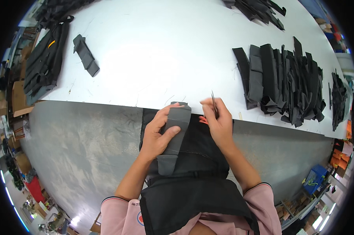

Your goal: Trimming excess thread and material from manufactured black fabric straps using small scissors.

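Observation:
My left hand (pixel 158 135) grips a folded dark grey fabric strip (pixel 177 131), its thumb across the face and its fingers round the far edge. The strip is held upright over my lap, its top end by the table's near edge. My right hand (pixel 221 123) is closed around a pair of small scissors (pixel 213 102), with the thin metal tip pointing up and away. Orange-red loops (pixel 203 120) show under its fingers and look like the handles. A gap separates the scissors from the strip. A black apron (pixel 196 196) covers my front and lap.
On the white table (pixel 153 58), a row of dark fabric strips (pixel 282 82) lies at right, with more strips (pixel 259 11) at far right. One separate strip (pixel 86 55) and a stack of black fabric pieces (pixel 46 62) lie at left. A blue crate (pixel 314 179) stands at lower right.

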The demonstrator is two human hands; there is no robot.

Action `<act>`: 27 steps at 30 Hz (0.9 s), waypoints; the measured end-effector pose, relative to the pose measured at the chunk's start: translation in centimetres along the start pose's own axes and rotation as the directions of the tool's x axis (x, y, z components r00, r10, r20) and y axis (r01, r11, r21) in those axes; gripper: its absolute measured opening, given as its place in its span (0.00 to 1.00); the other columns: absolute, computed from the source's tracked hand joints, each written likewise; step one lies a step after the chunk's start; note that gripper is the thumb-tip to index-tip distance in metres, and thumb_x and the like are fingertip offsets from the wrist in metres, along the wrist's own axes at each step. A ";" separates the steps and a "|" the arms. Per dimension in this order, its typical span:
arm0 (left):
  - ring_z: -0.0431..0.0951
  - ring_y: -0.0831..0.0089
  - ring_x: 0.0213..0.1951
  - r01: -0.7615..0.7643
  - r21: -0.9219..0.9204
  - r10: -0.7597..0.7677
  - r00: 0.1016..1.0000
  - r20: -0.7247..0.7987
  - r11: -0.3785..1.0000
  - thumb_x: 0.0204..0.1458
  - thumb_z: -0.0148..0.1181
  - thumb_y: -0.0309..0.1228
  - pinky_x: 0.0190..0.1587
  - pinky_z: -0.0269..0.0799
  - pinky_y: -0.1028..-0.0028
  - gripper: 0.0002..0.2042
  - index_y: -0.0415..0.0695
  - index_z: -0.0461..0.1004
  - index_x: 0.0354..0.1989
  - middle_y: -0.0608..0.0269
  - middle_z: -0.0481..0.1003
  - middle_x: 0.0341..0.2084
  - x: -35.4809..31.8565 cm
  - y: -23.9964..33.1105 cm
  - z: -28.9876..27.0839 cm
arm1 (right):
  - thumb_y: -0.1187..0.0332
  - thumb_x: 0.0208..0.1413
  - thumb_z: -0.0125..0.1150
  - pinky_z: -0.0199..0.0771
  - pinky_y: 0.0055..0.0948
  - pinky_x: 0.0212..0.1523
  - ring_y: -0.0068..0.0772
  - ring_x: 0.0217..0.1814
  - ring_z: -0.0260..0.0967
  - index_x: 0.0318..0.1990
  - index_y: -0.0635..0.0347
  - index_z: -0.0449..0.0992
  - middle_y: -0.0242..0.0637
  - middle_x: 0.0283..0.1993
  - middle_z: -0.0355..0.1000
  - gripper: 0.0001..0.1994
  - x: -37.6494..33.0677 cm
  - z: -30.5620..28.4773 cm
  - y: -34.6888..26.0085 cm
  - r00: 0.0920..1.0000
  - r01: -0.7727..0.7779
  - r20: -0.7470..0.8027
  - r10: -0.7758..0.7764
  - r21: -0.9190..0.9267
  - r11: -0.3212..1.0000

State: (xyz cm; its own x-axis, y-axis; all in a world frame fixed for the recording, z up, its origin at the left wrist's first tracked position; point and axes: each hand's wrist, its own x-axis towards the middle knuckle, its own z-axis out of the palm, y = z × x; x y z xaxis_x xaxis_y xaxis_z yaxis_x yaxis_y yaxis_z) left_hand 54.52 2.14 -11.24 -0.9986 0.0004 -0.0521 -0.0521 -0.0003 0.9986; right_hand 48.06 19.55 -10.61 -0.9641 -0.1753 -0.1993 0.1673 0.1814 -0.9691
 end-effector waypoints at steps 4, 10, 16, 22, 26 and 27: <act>0.63 0.62 0.59 0.078 -0.086 -0.083 0.995 -0.055 0.993 0.50 0.58 0.27 0.58 0.58 0.67 0.10 0.37 0.74 0.41 0.53 0.67 0.53 -0.2 0.1 0.0 | 0.75 0.46 0.62 0.62 0.22 0.24 0.25 0.23 0.63 0.39 0.60 0.73 0.34 0.28 0.64 0.10 -2.1 -1.3 -2.6 0.970 0.241 0.107 -0.219 -0.270 0.932; 0.64 0.59 0.58 0.024 0.032 -0.022 0.997 -0.070 0.999 0.49 0.59 0.27 0.56 0.59 0.66 0.10 0.37 0.74 0.39 0.53 0.69 0.51 0.1 0.6 0.2 | 0.71 0.44 0.65 0.66 0.27 0.24 0.34 0.25 0.67 0.40 0.56 0.73 0.34 0.30 0.65 0.14 -2.8 -2.1 -3.0 0.926 0.375 0.165 -0.340 -0.505 0.777; 0.65 0.59 0.56 -0.018 0.148 0.030 0.996 -0.078 0.989 0.48 0.60 0.29 0.55 0.60 0.66 0.11 0.37 0.73 0.38 0.52 0.70 0.49 0.0 0.7 0.0 | 0.72 0.45 0.64 0.67 0.26 0.24 0.32 0.27 0.69 0.40 0.57 0.72 0.34 0.31 0.66 0.13 -2.5 -1.2 -2.8 0.938 0.345 0.174 -0.298 -0.447 0.825; 0.67 0.56 0.53 -0.050 0.300 0.063 0.997 -0.036 0.953 0.45 0.62 0.28 0.59 0.56 0.59 0.11 0.38 0.73 0.37 0.54 0.70 0.47 -0.3 0.5 0.2 | 0.74 0.46 0.64 0.68 0.25 0.24 0.28 0.27 0.70 0.41 0.58 0.71 0.37 0.32 0.66 0.13 -2.1 0.2 -1.9 0.969 0.232 0.140 -0.203 -0.241 0.942; 0.69 0.57 0.51 -0.102 0.460 0.133 0.990 -0.035 0.882 0.45 0.62 0.27 0.59 0.55 0.58 0.11 0.38 0.73 0.36 0.55 0.71 0.46 -0.2 -0.3 0.0 | 0.79 0.41 0.66 0.63 0.17 0.24 0.20 0.25 0.63 0.39 0.61 0.73 0.34 0.29 0.66 0.15 -3.5 0.2 -4.6 0.857 0.487 0.236 -0.458 -0.082 0.870; 0.69 0.57 0.50 -0.096 0.531 0.148 0.987 -0.057 0.842 0.45 0.62 0.27 0.58 0.57 0.61 0.10 0.38 0.73 0.36 0.54 0.71 0.45 -0.2 -0.6 0.1 | 0.79 0.40 0.66 0.62 0.18 0.23 0.21 0.23 0.63 0.39 0.61 0.73 0.34 0.28 0.66 0.15 -3.9 0.1 -4.7 0.750 0.650 0.250 -0.612 -0.106 0.753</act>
State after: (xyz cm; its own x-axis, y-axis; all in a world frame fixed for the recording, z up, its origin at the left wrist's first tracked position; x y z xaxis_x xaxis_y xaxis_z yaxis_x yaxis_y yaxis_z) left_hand 54.74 2.25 -11.80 -0.9937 -0.0563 0.0966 0.0522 0.5307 0.8459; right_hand 51.09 19.27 -5.26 -0.7740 -0.4846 0.4075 -0.5223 0.1251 -0.8435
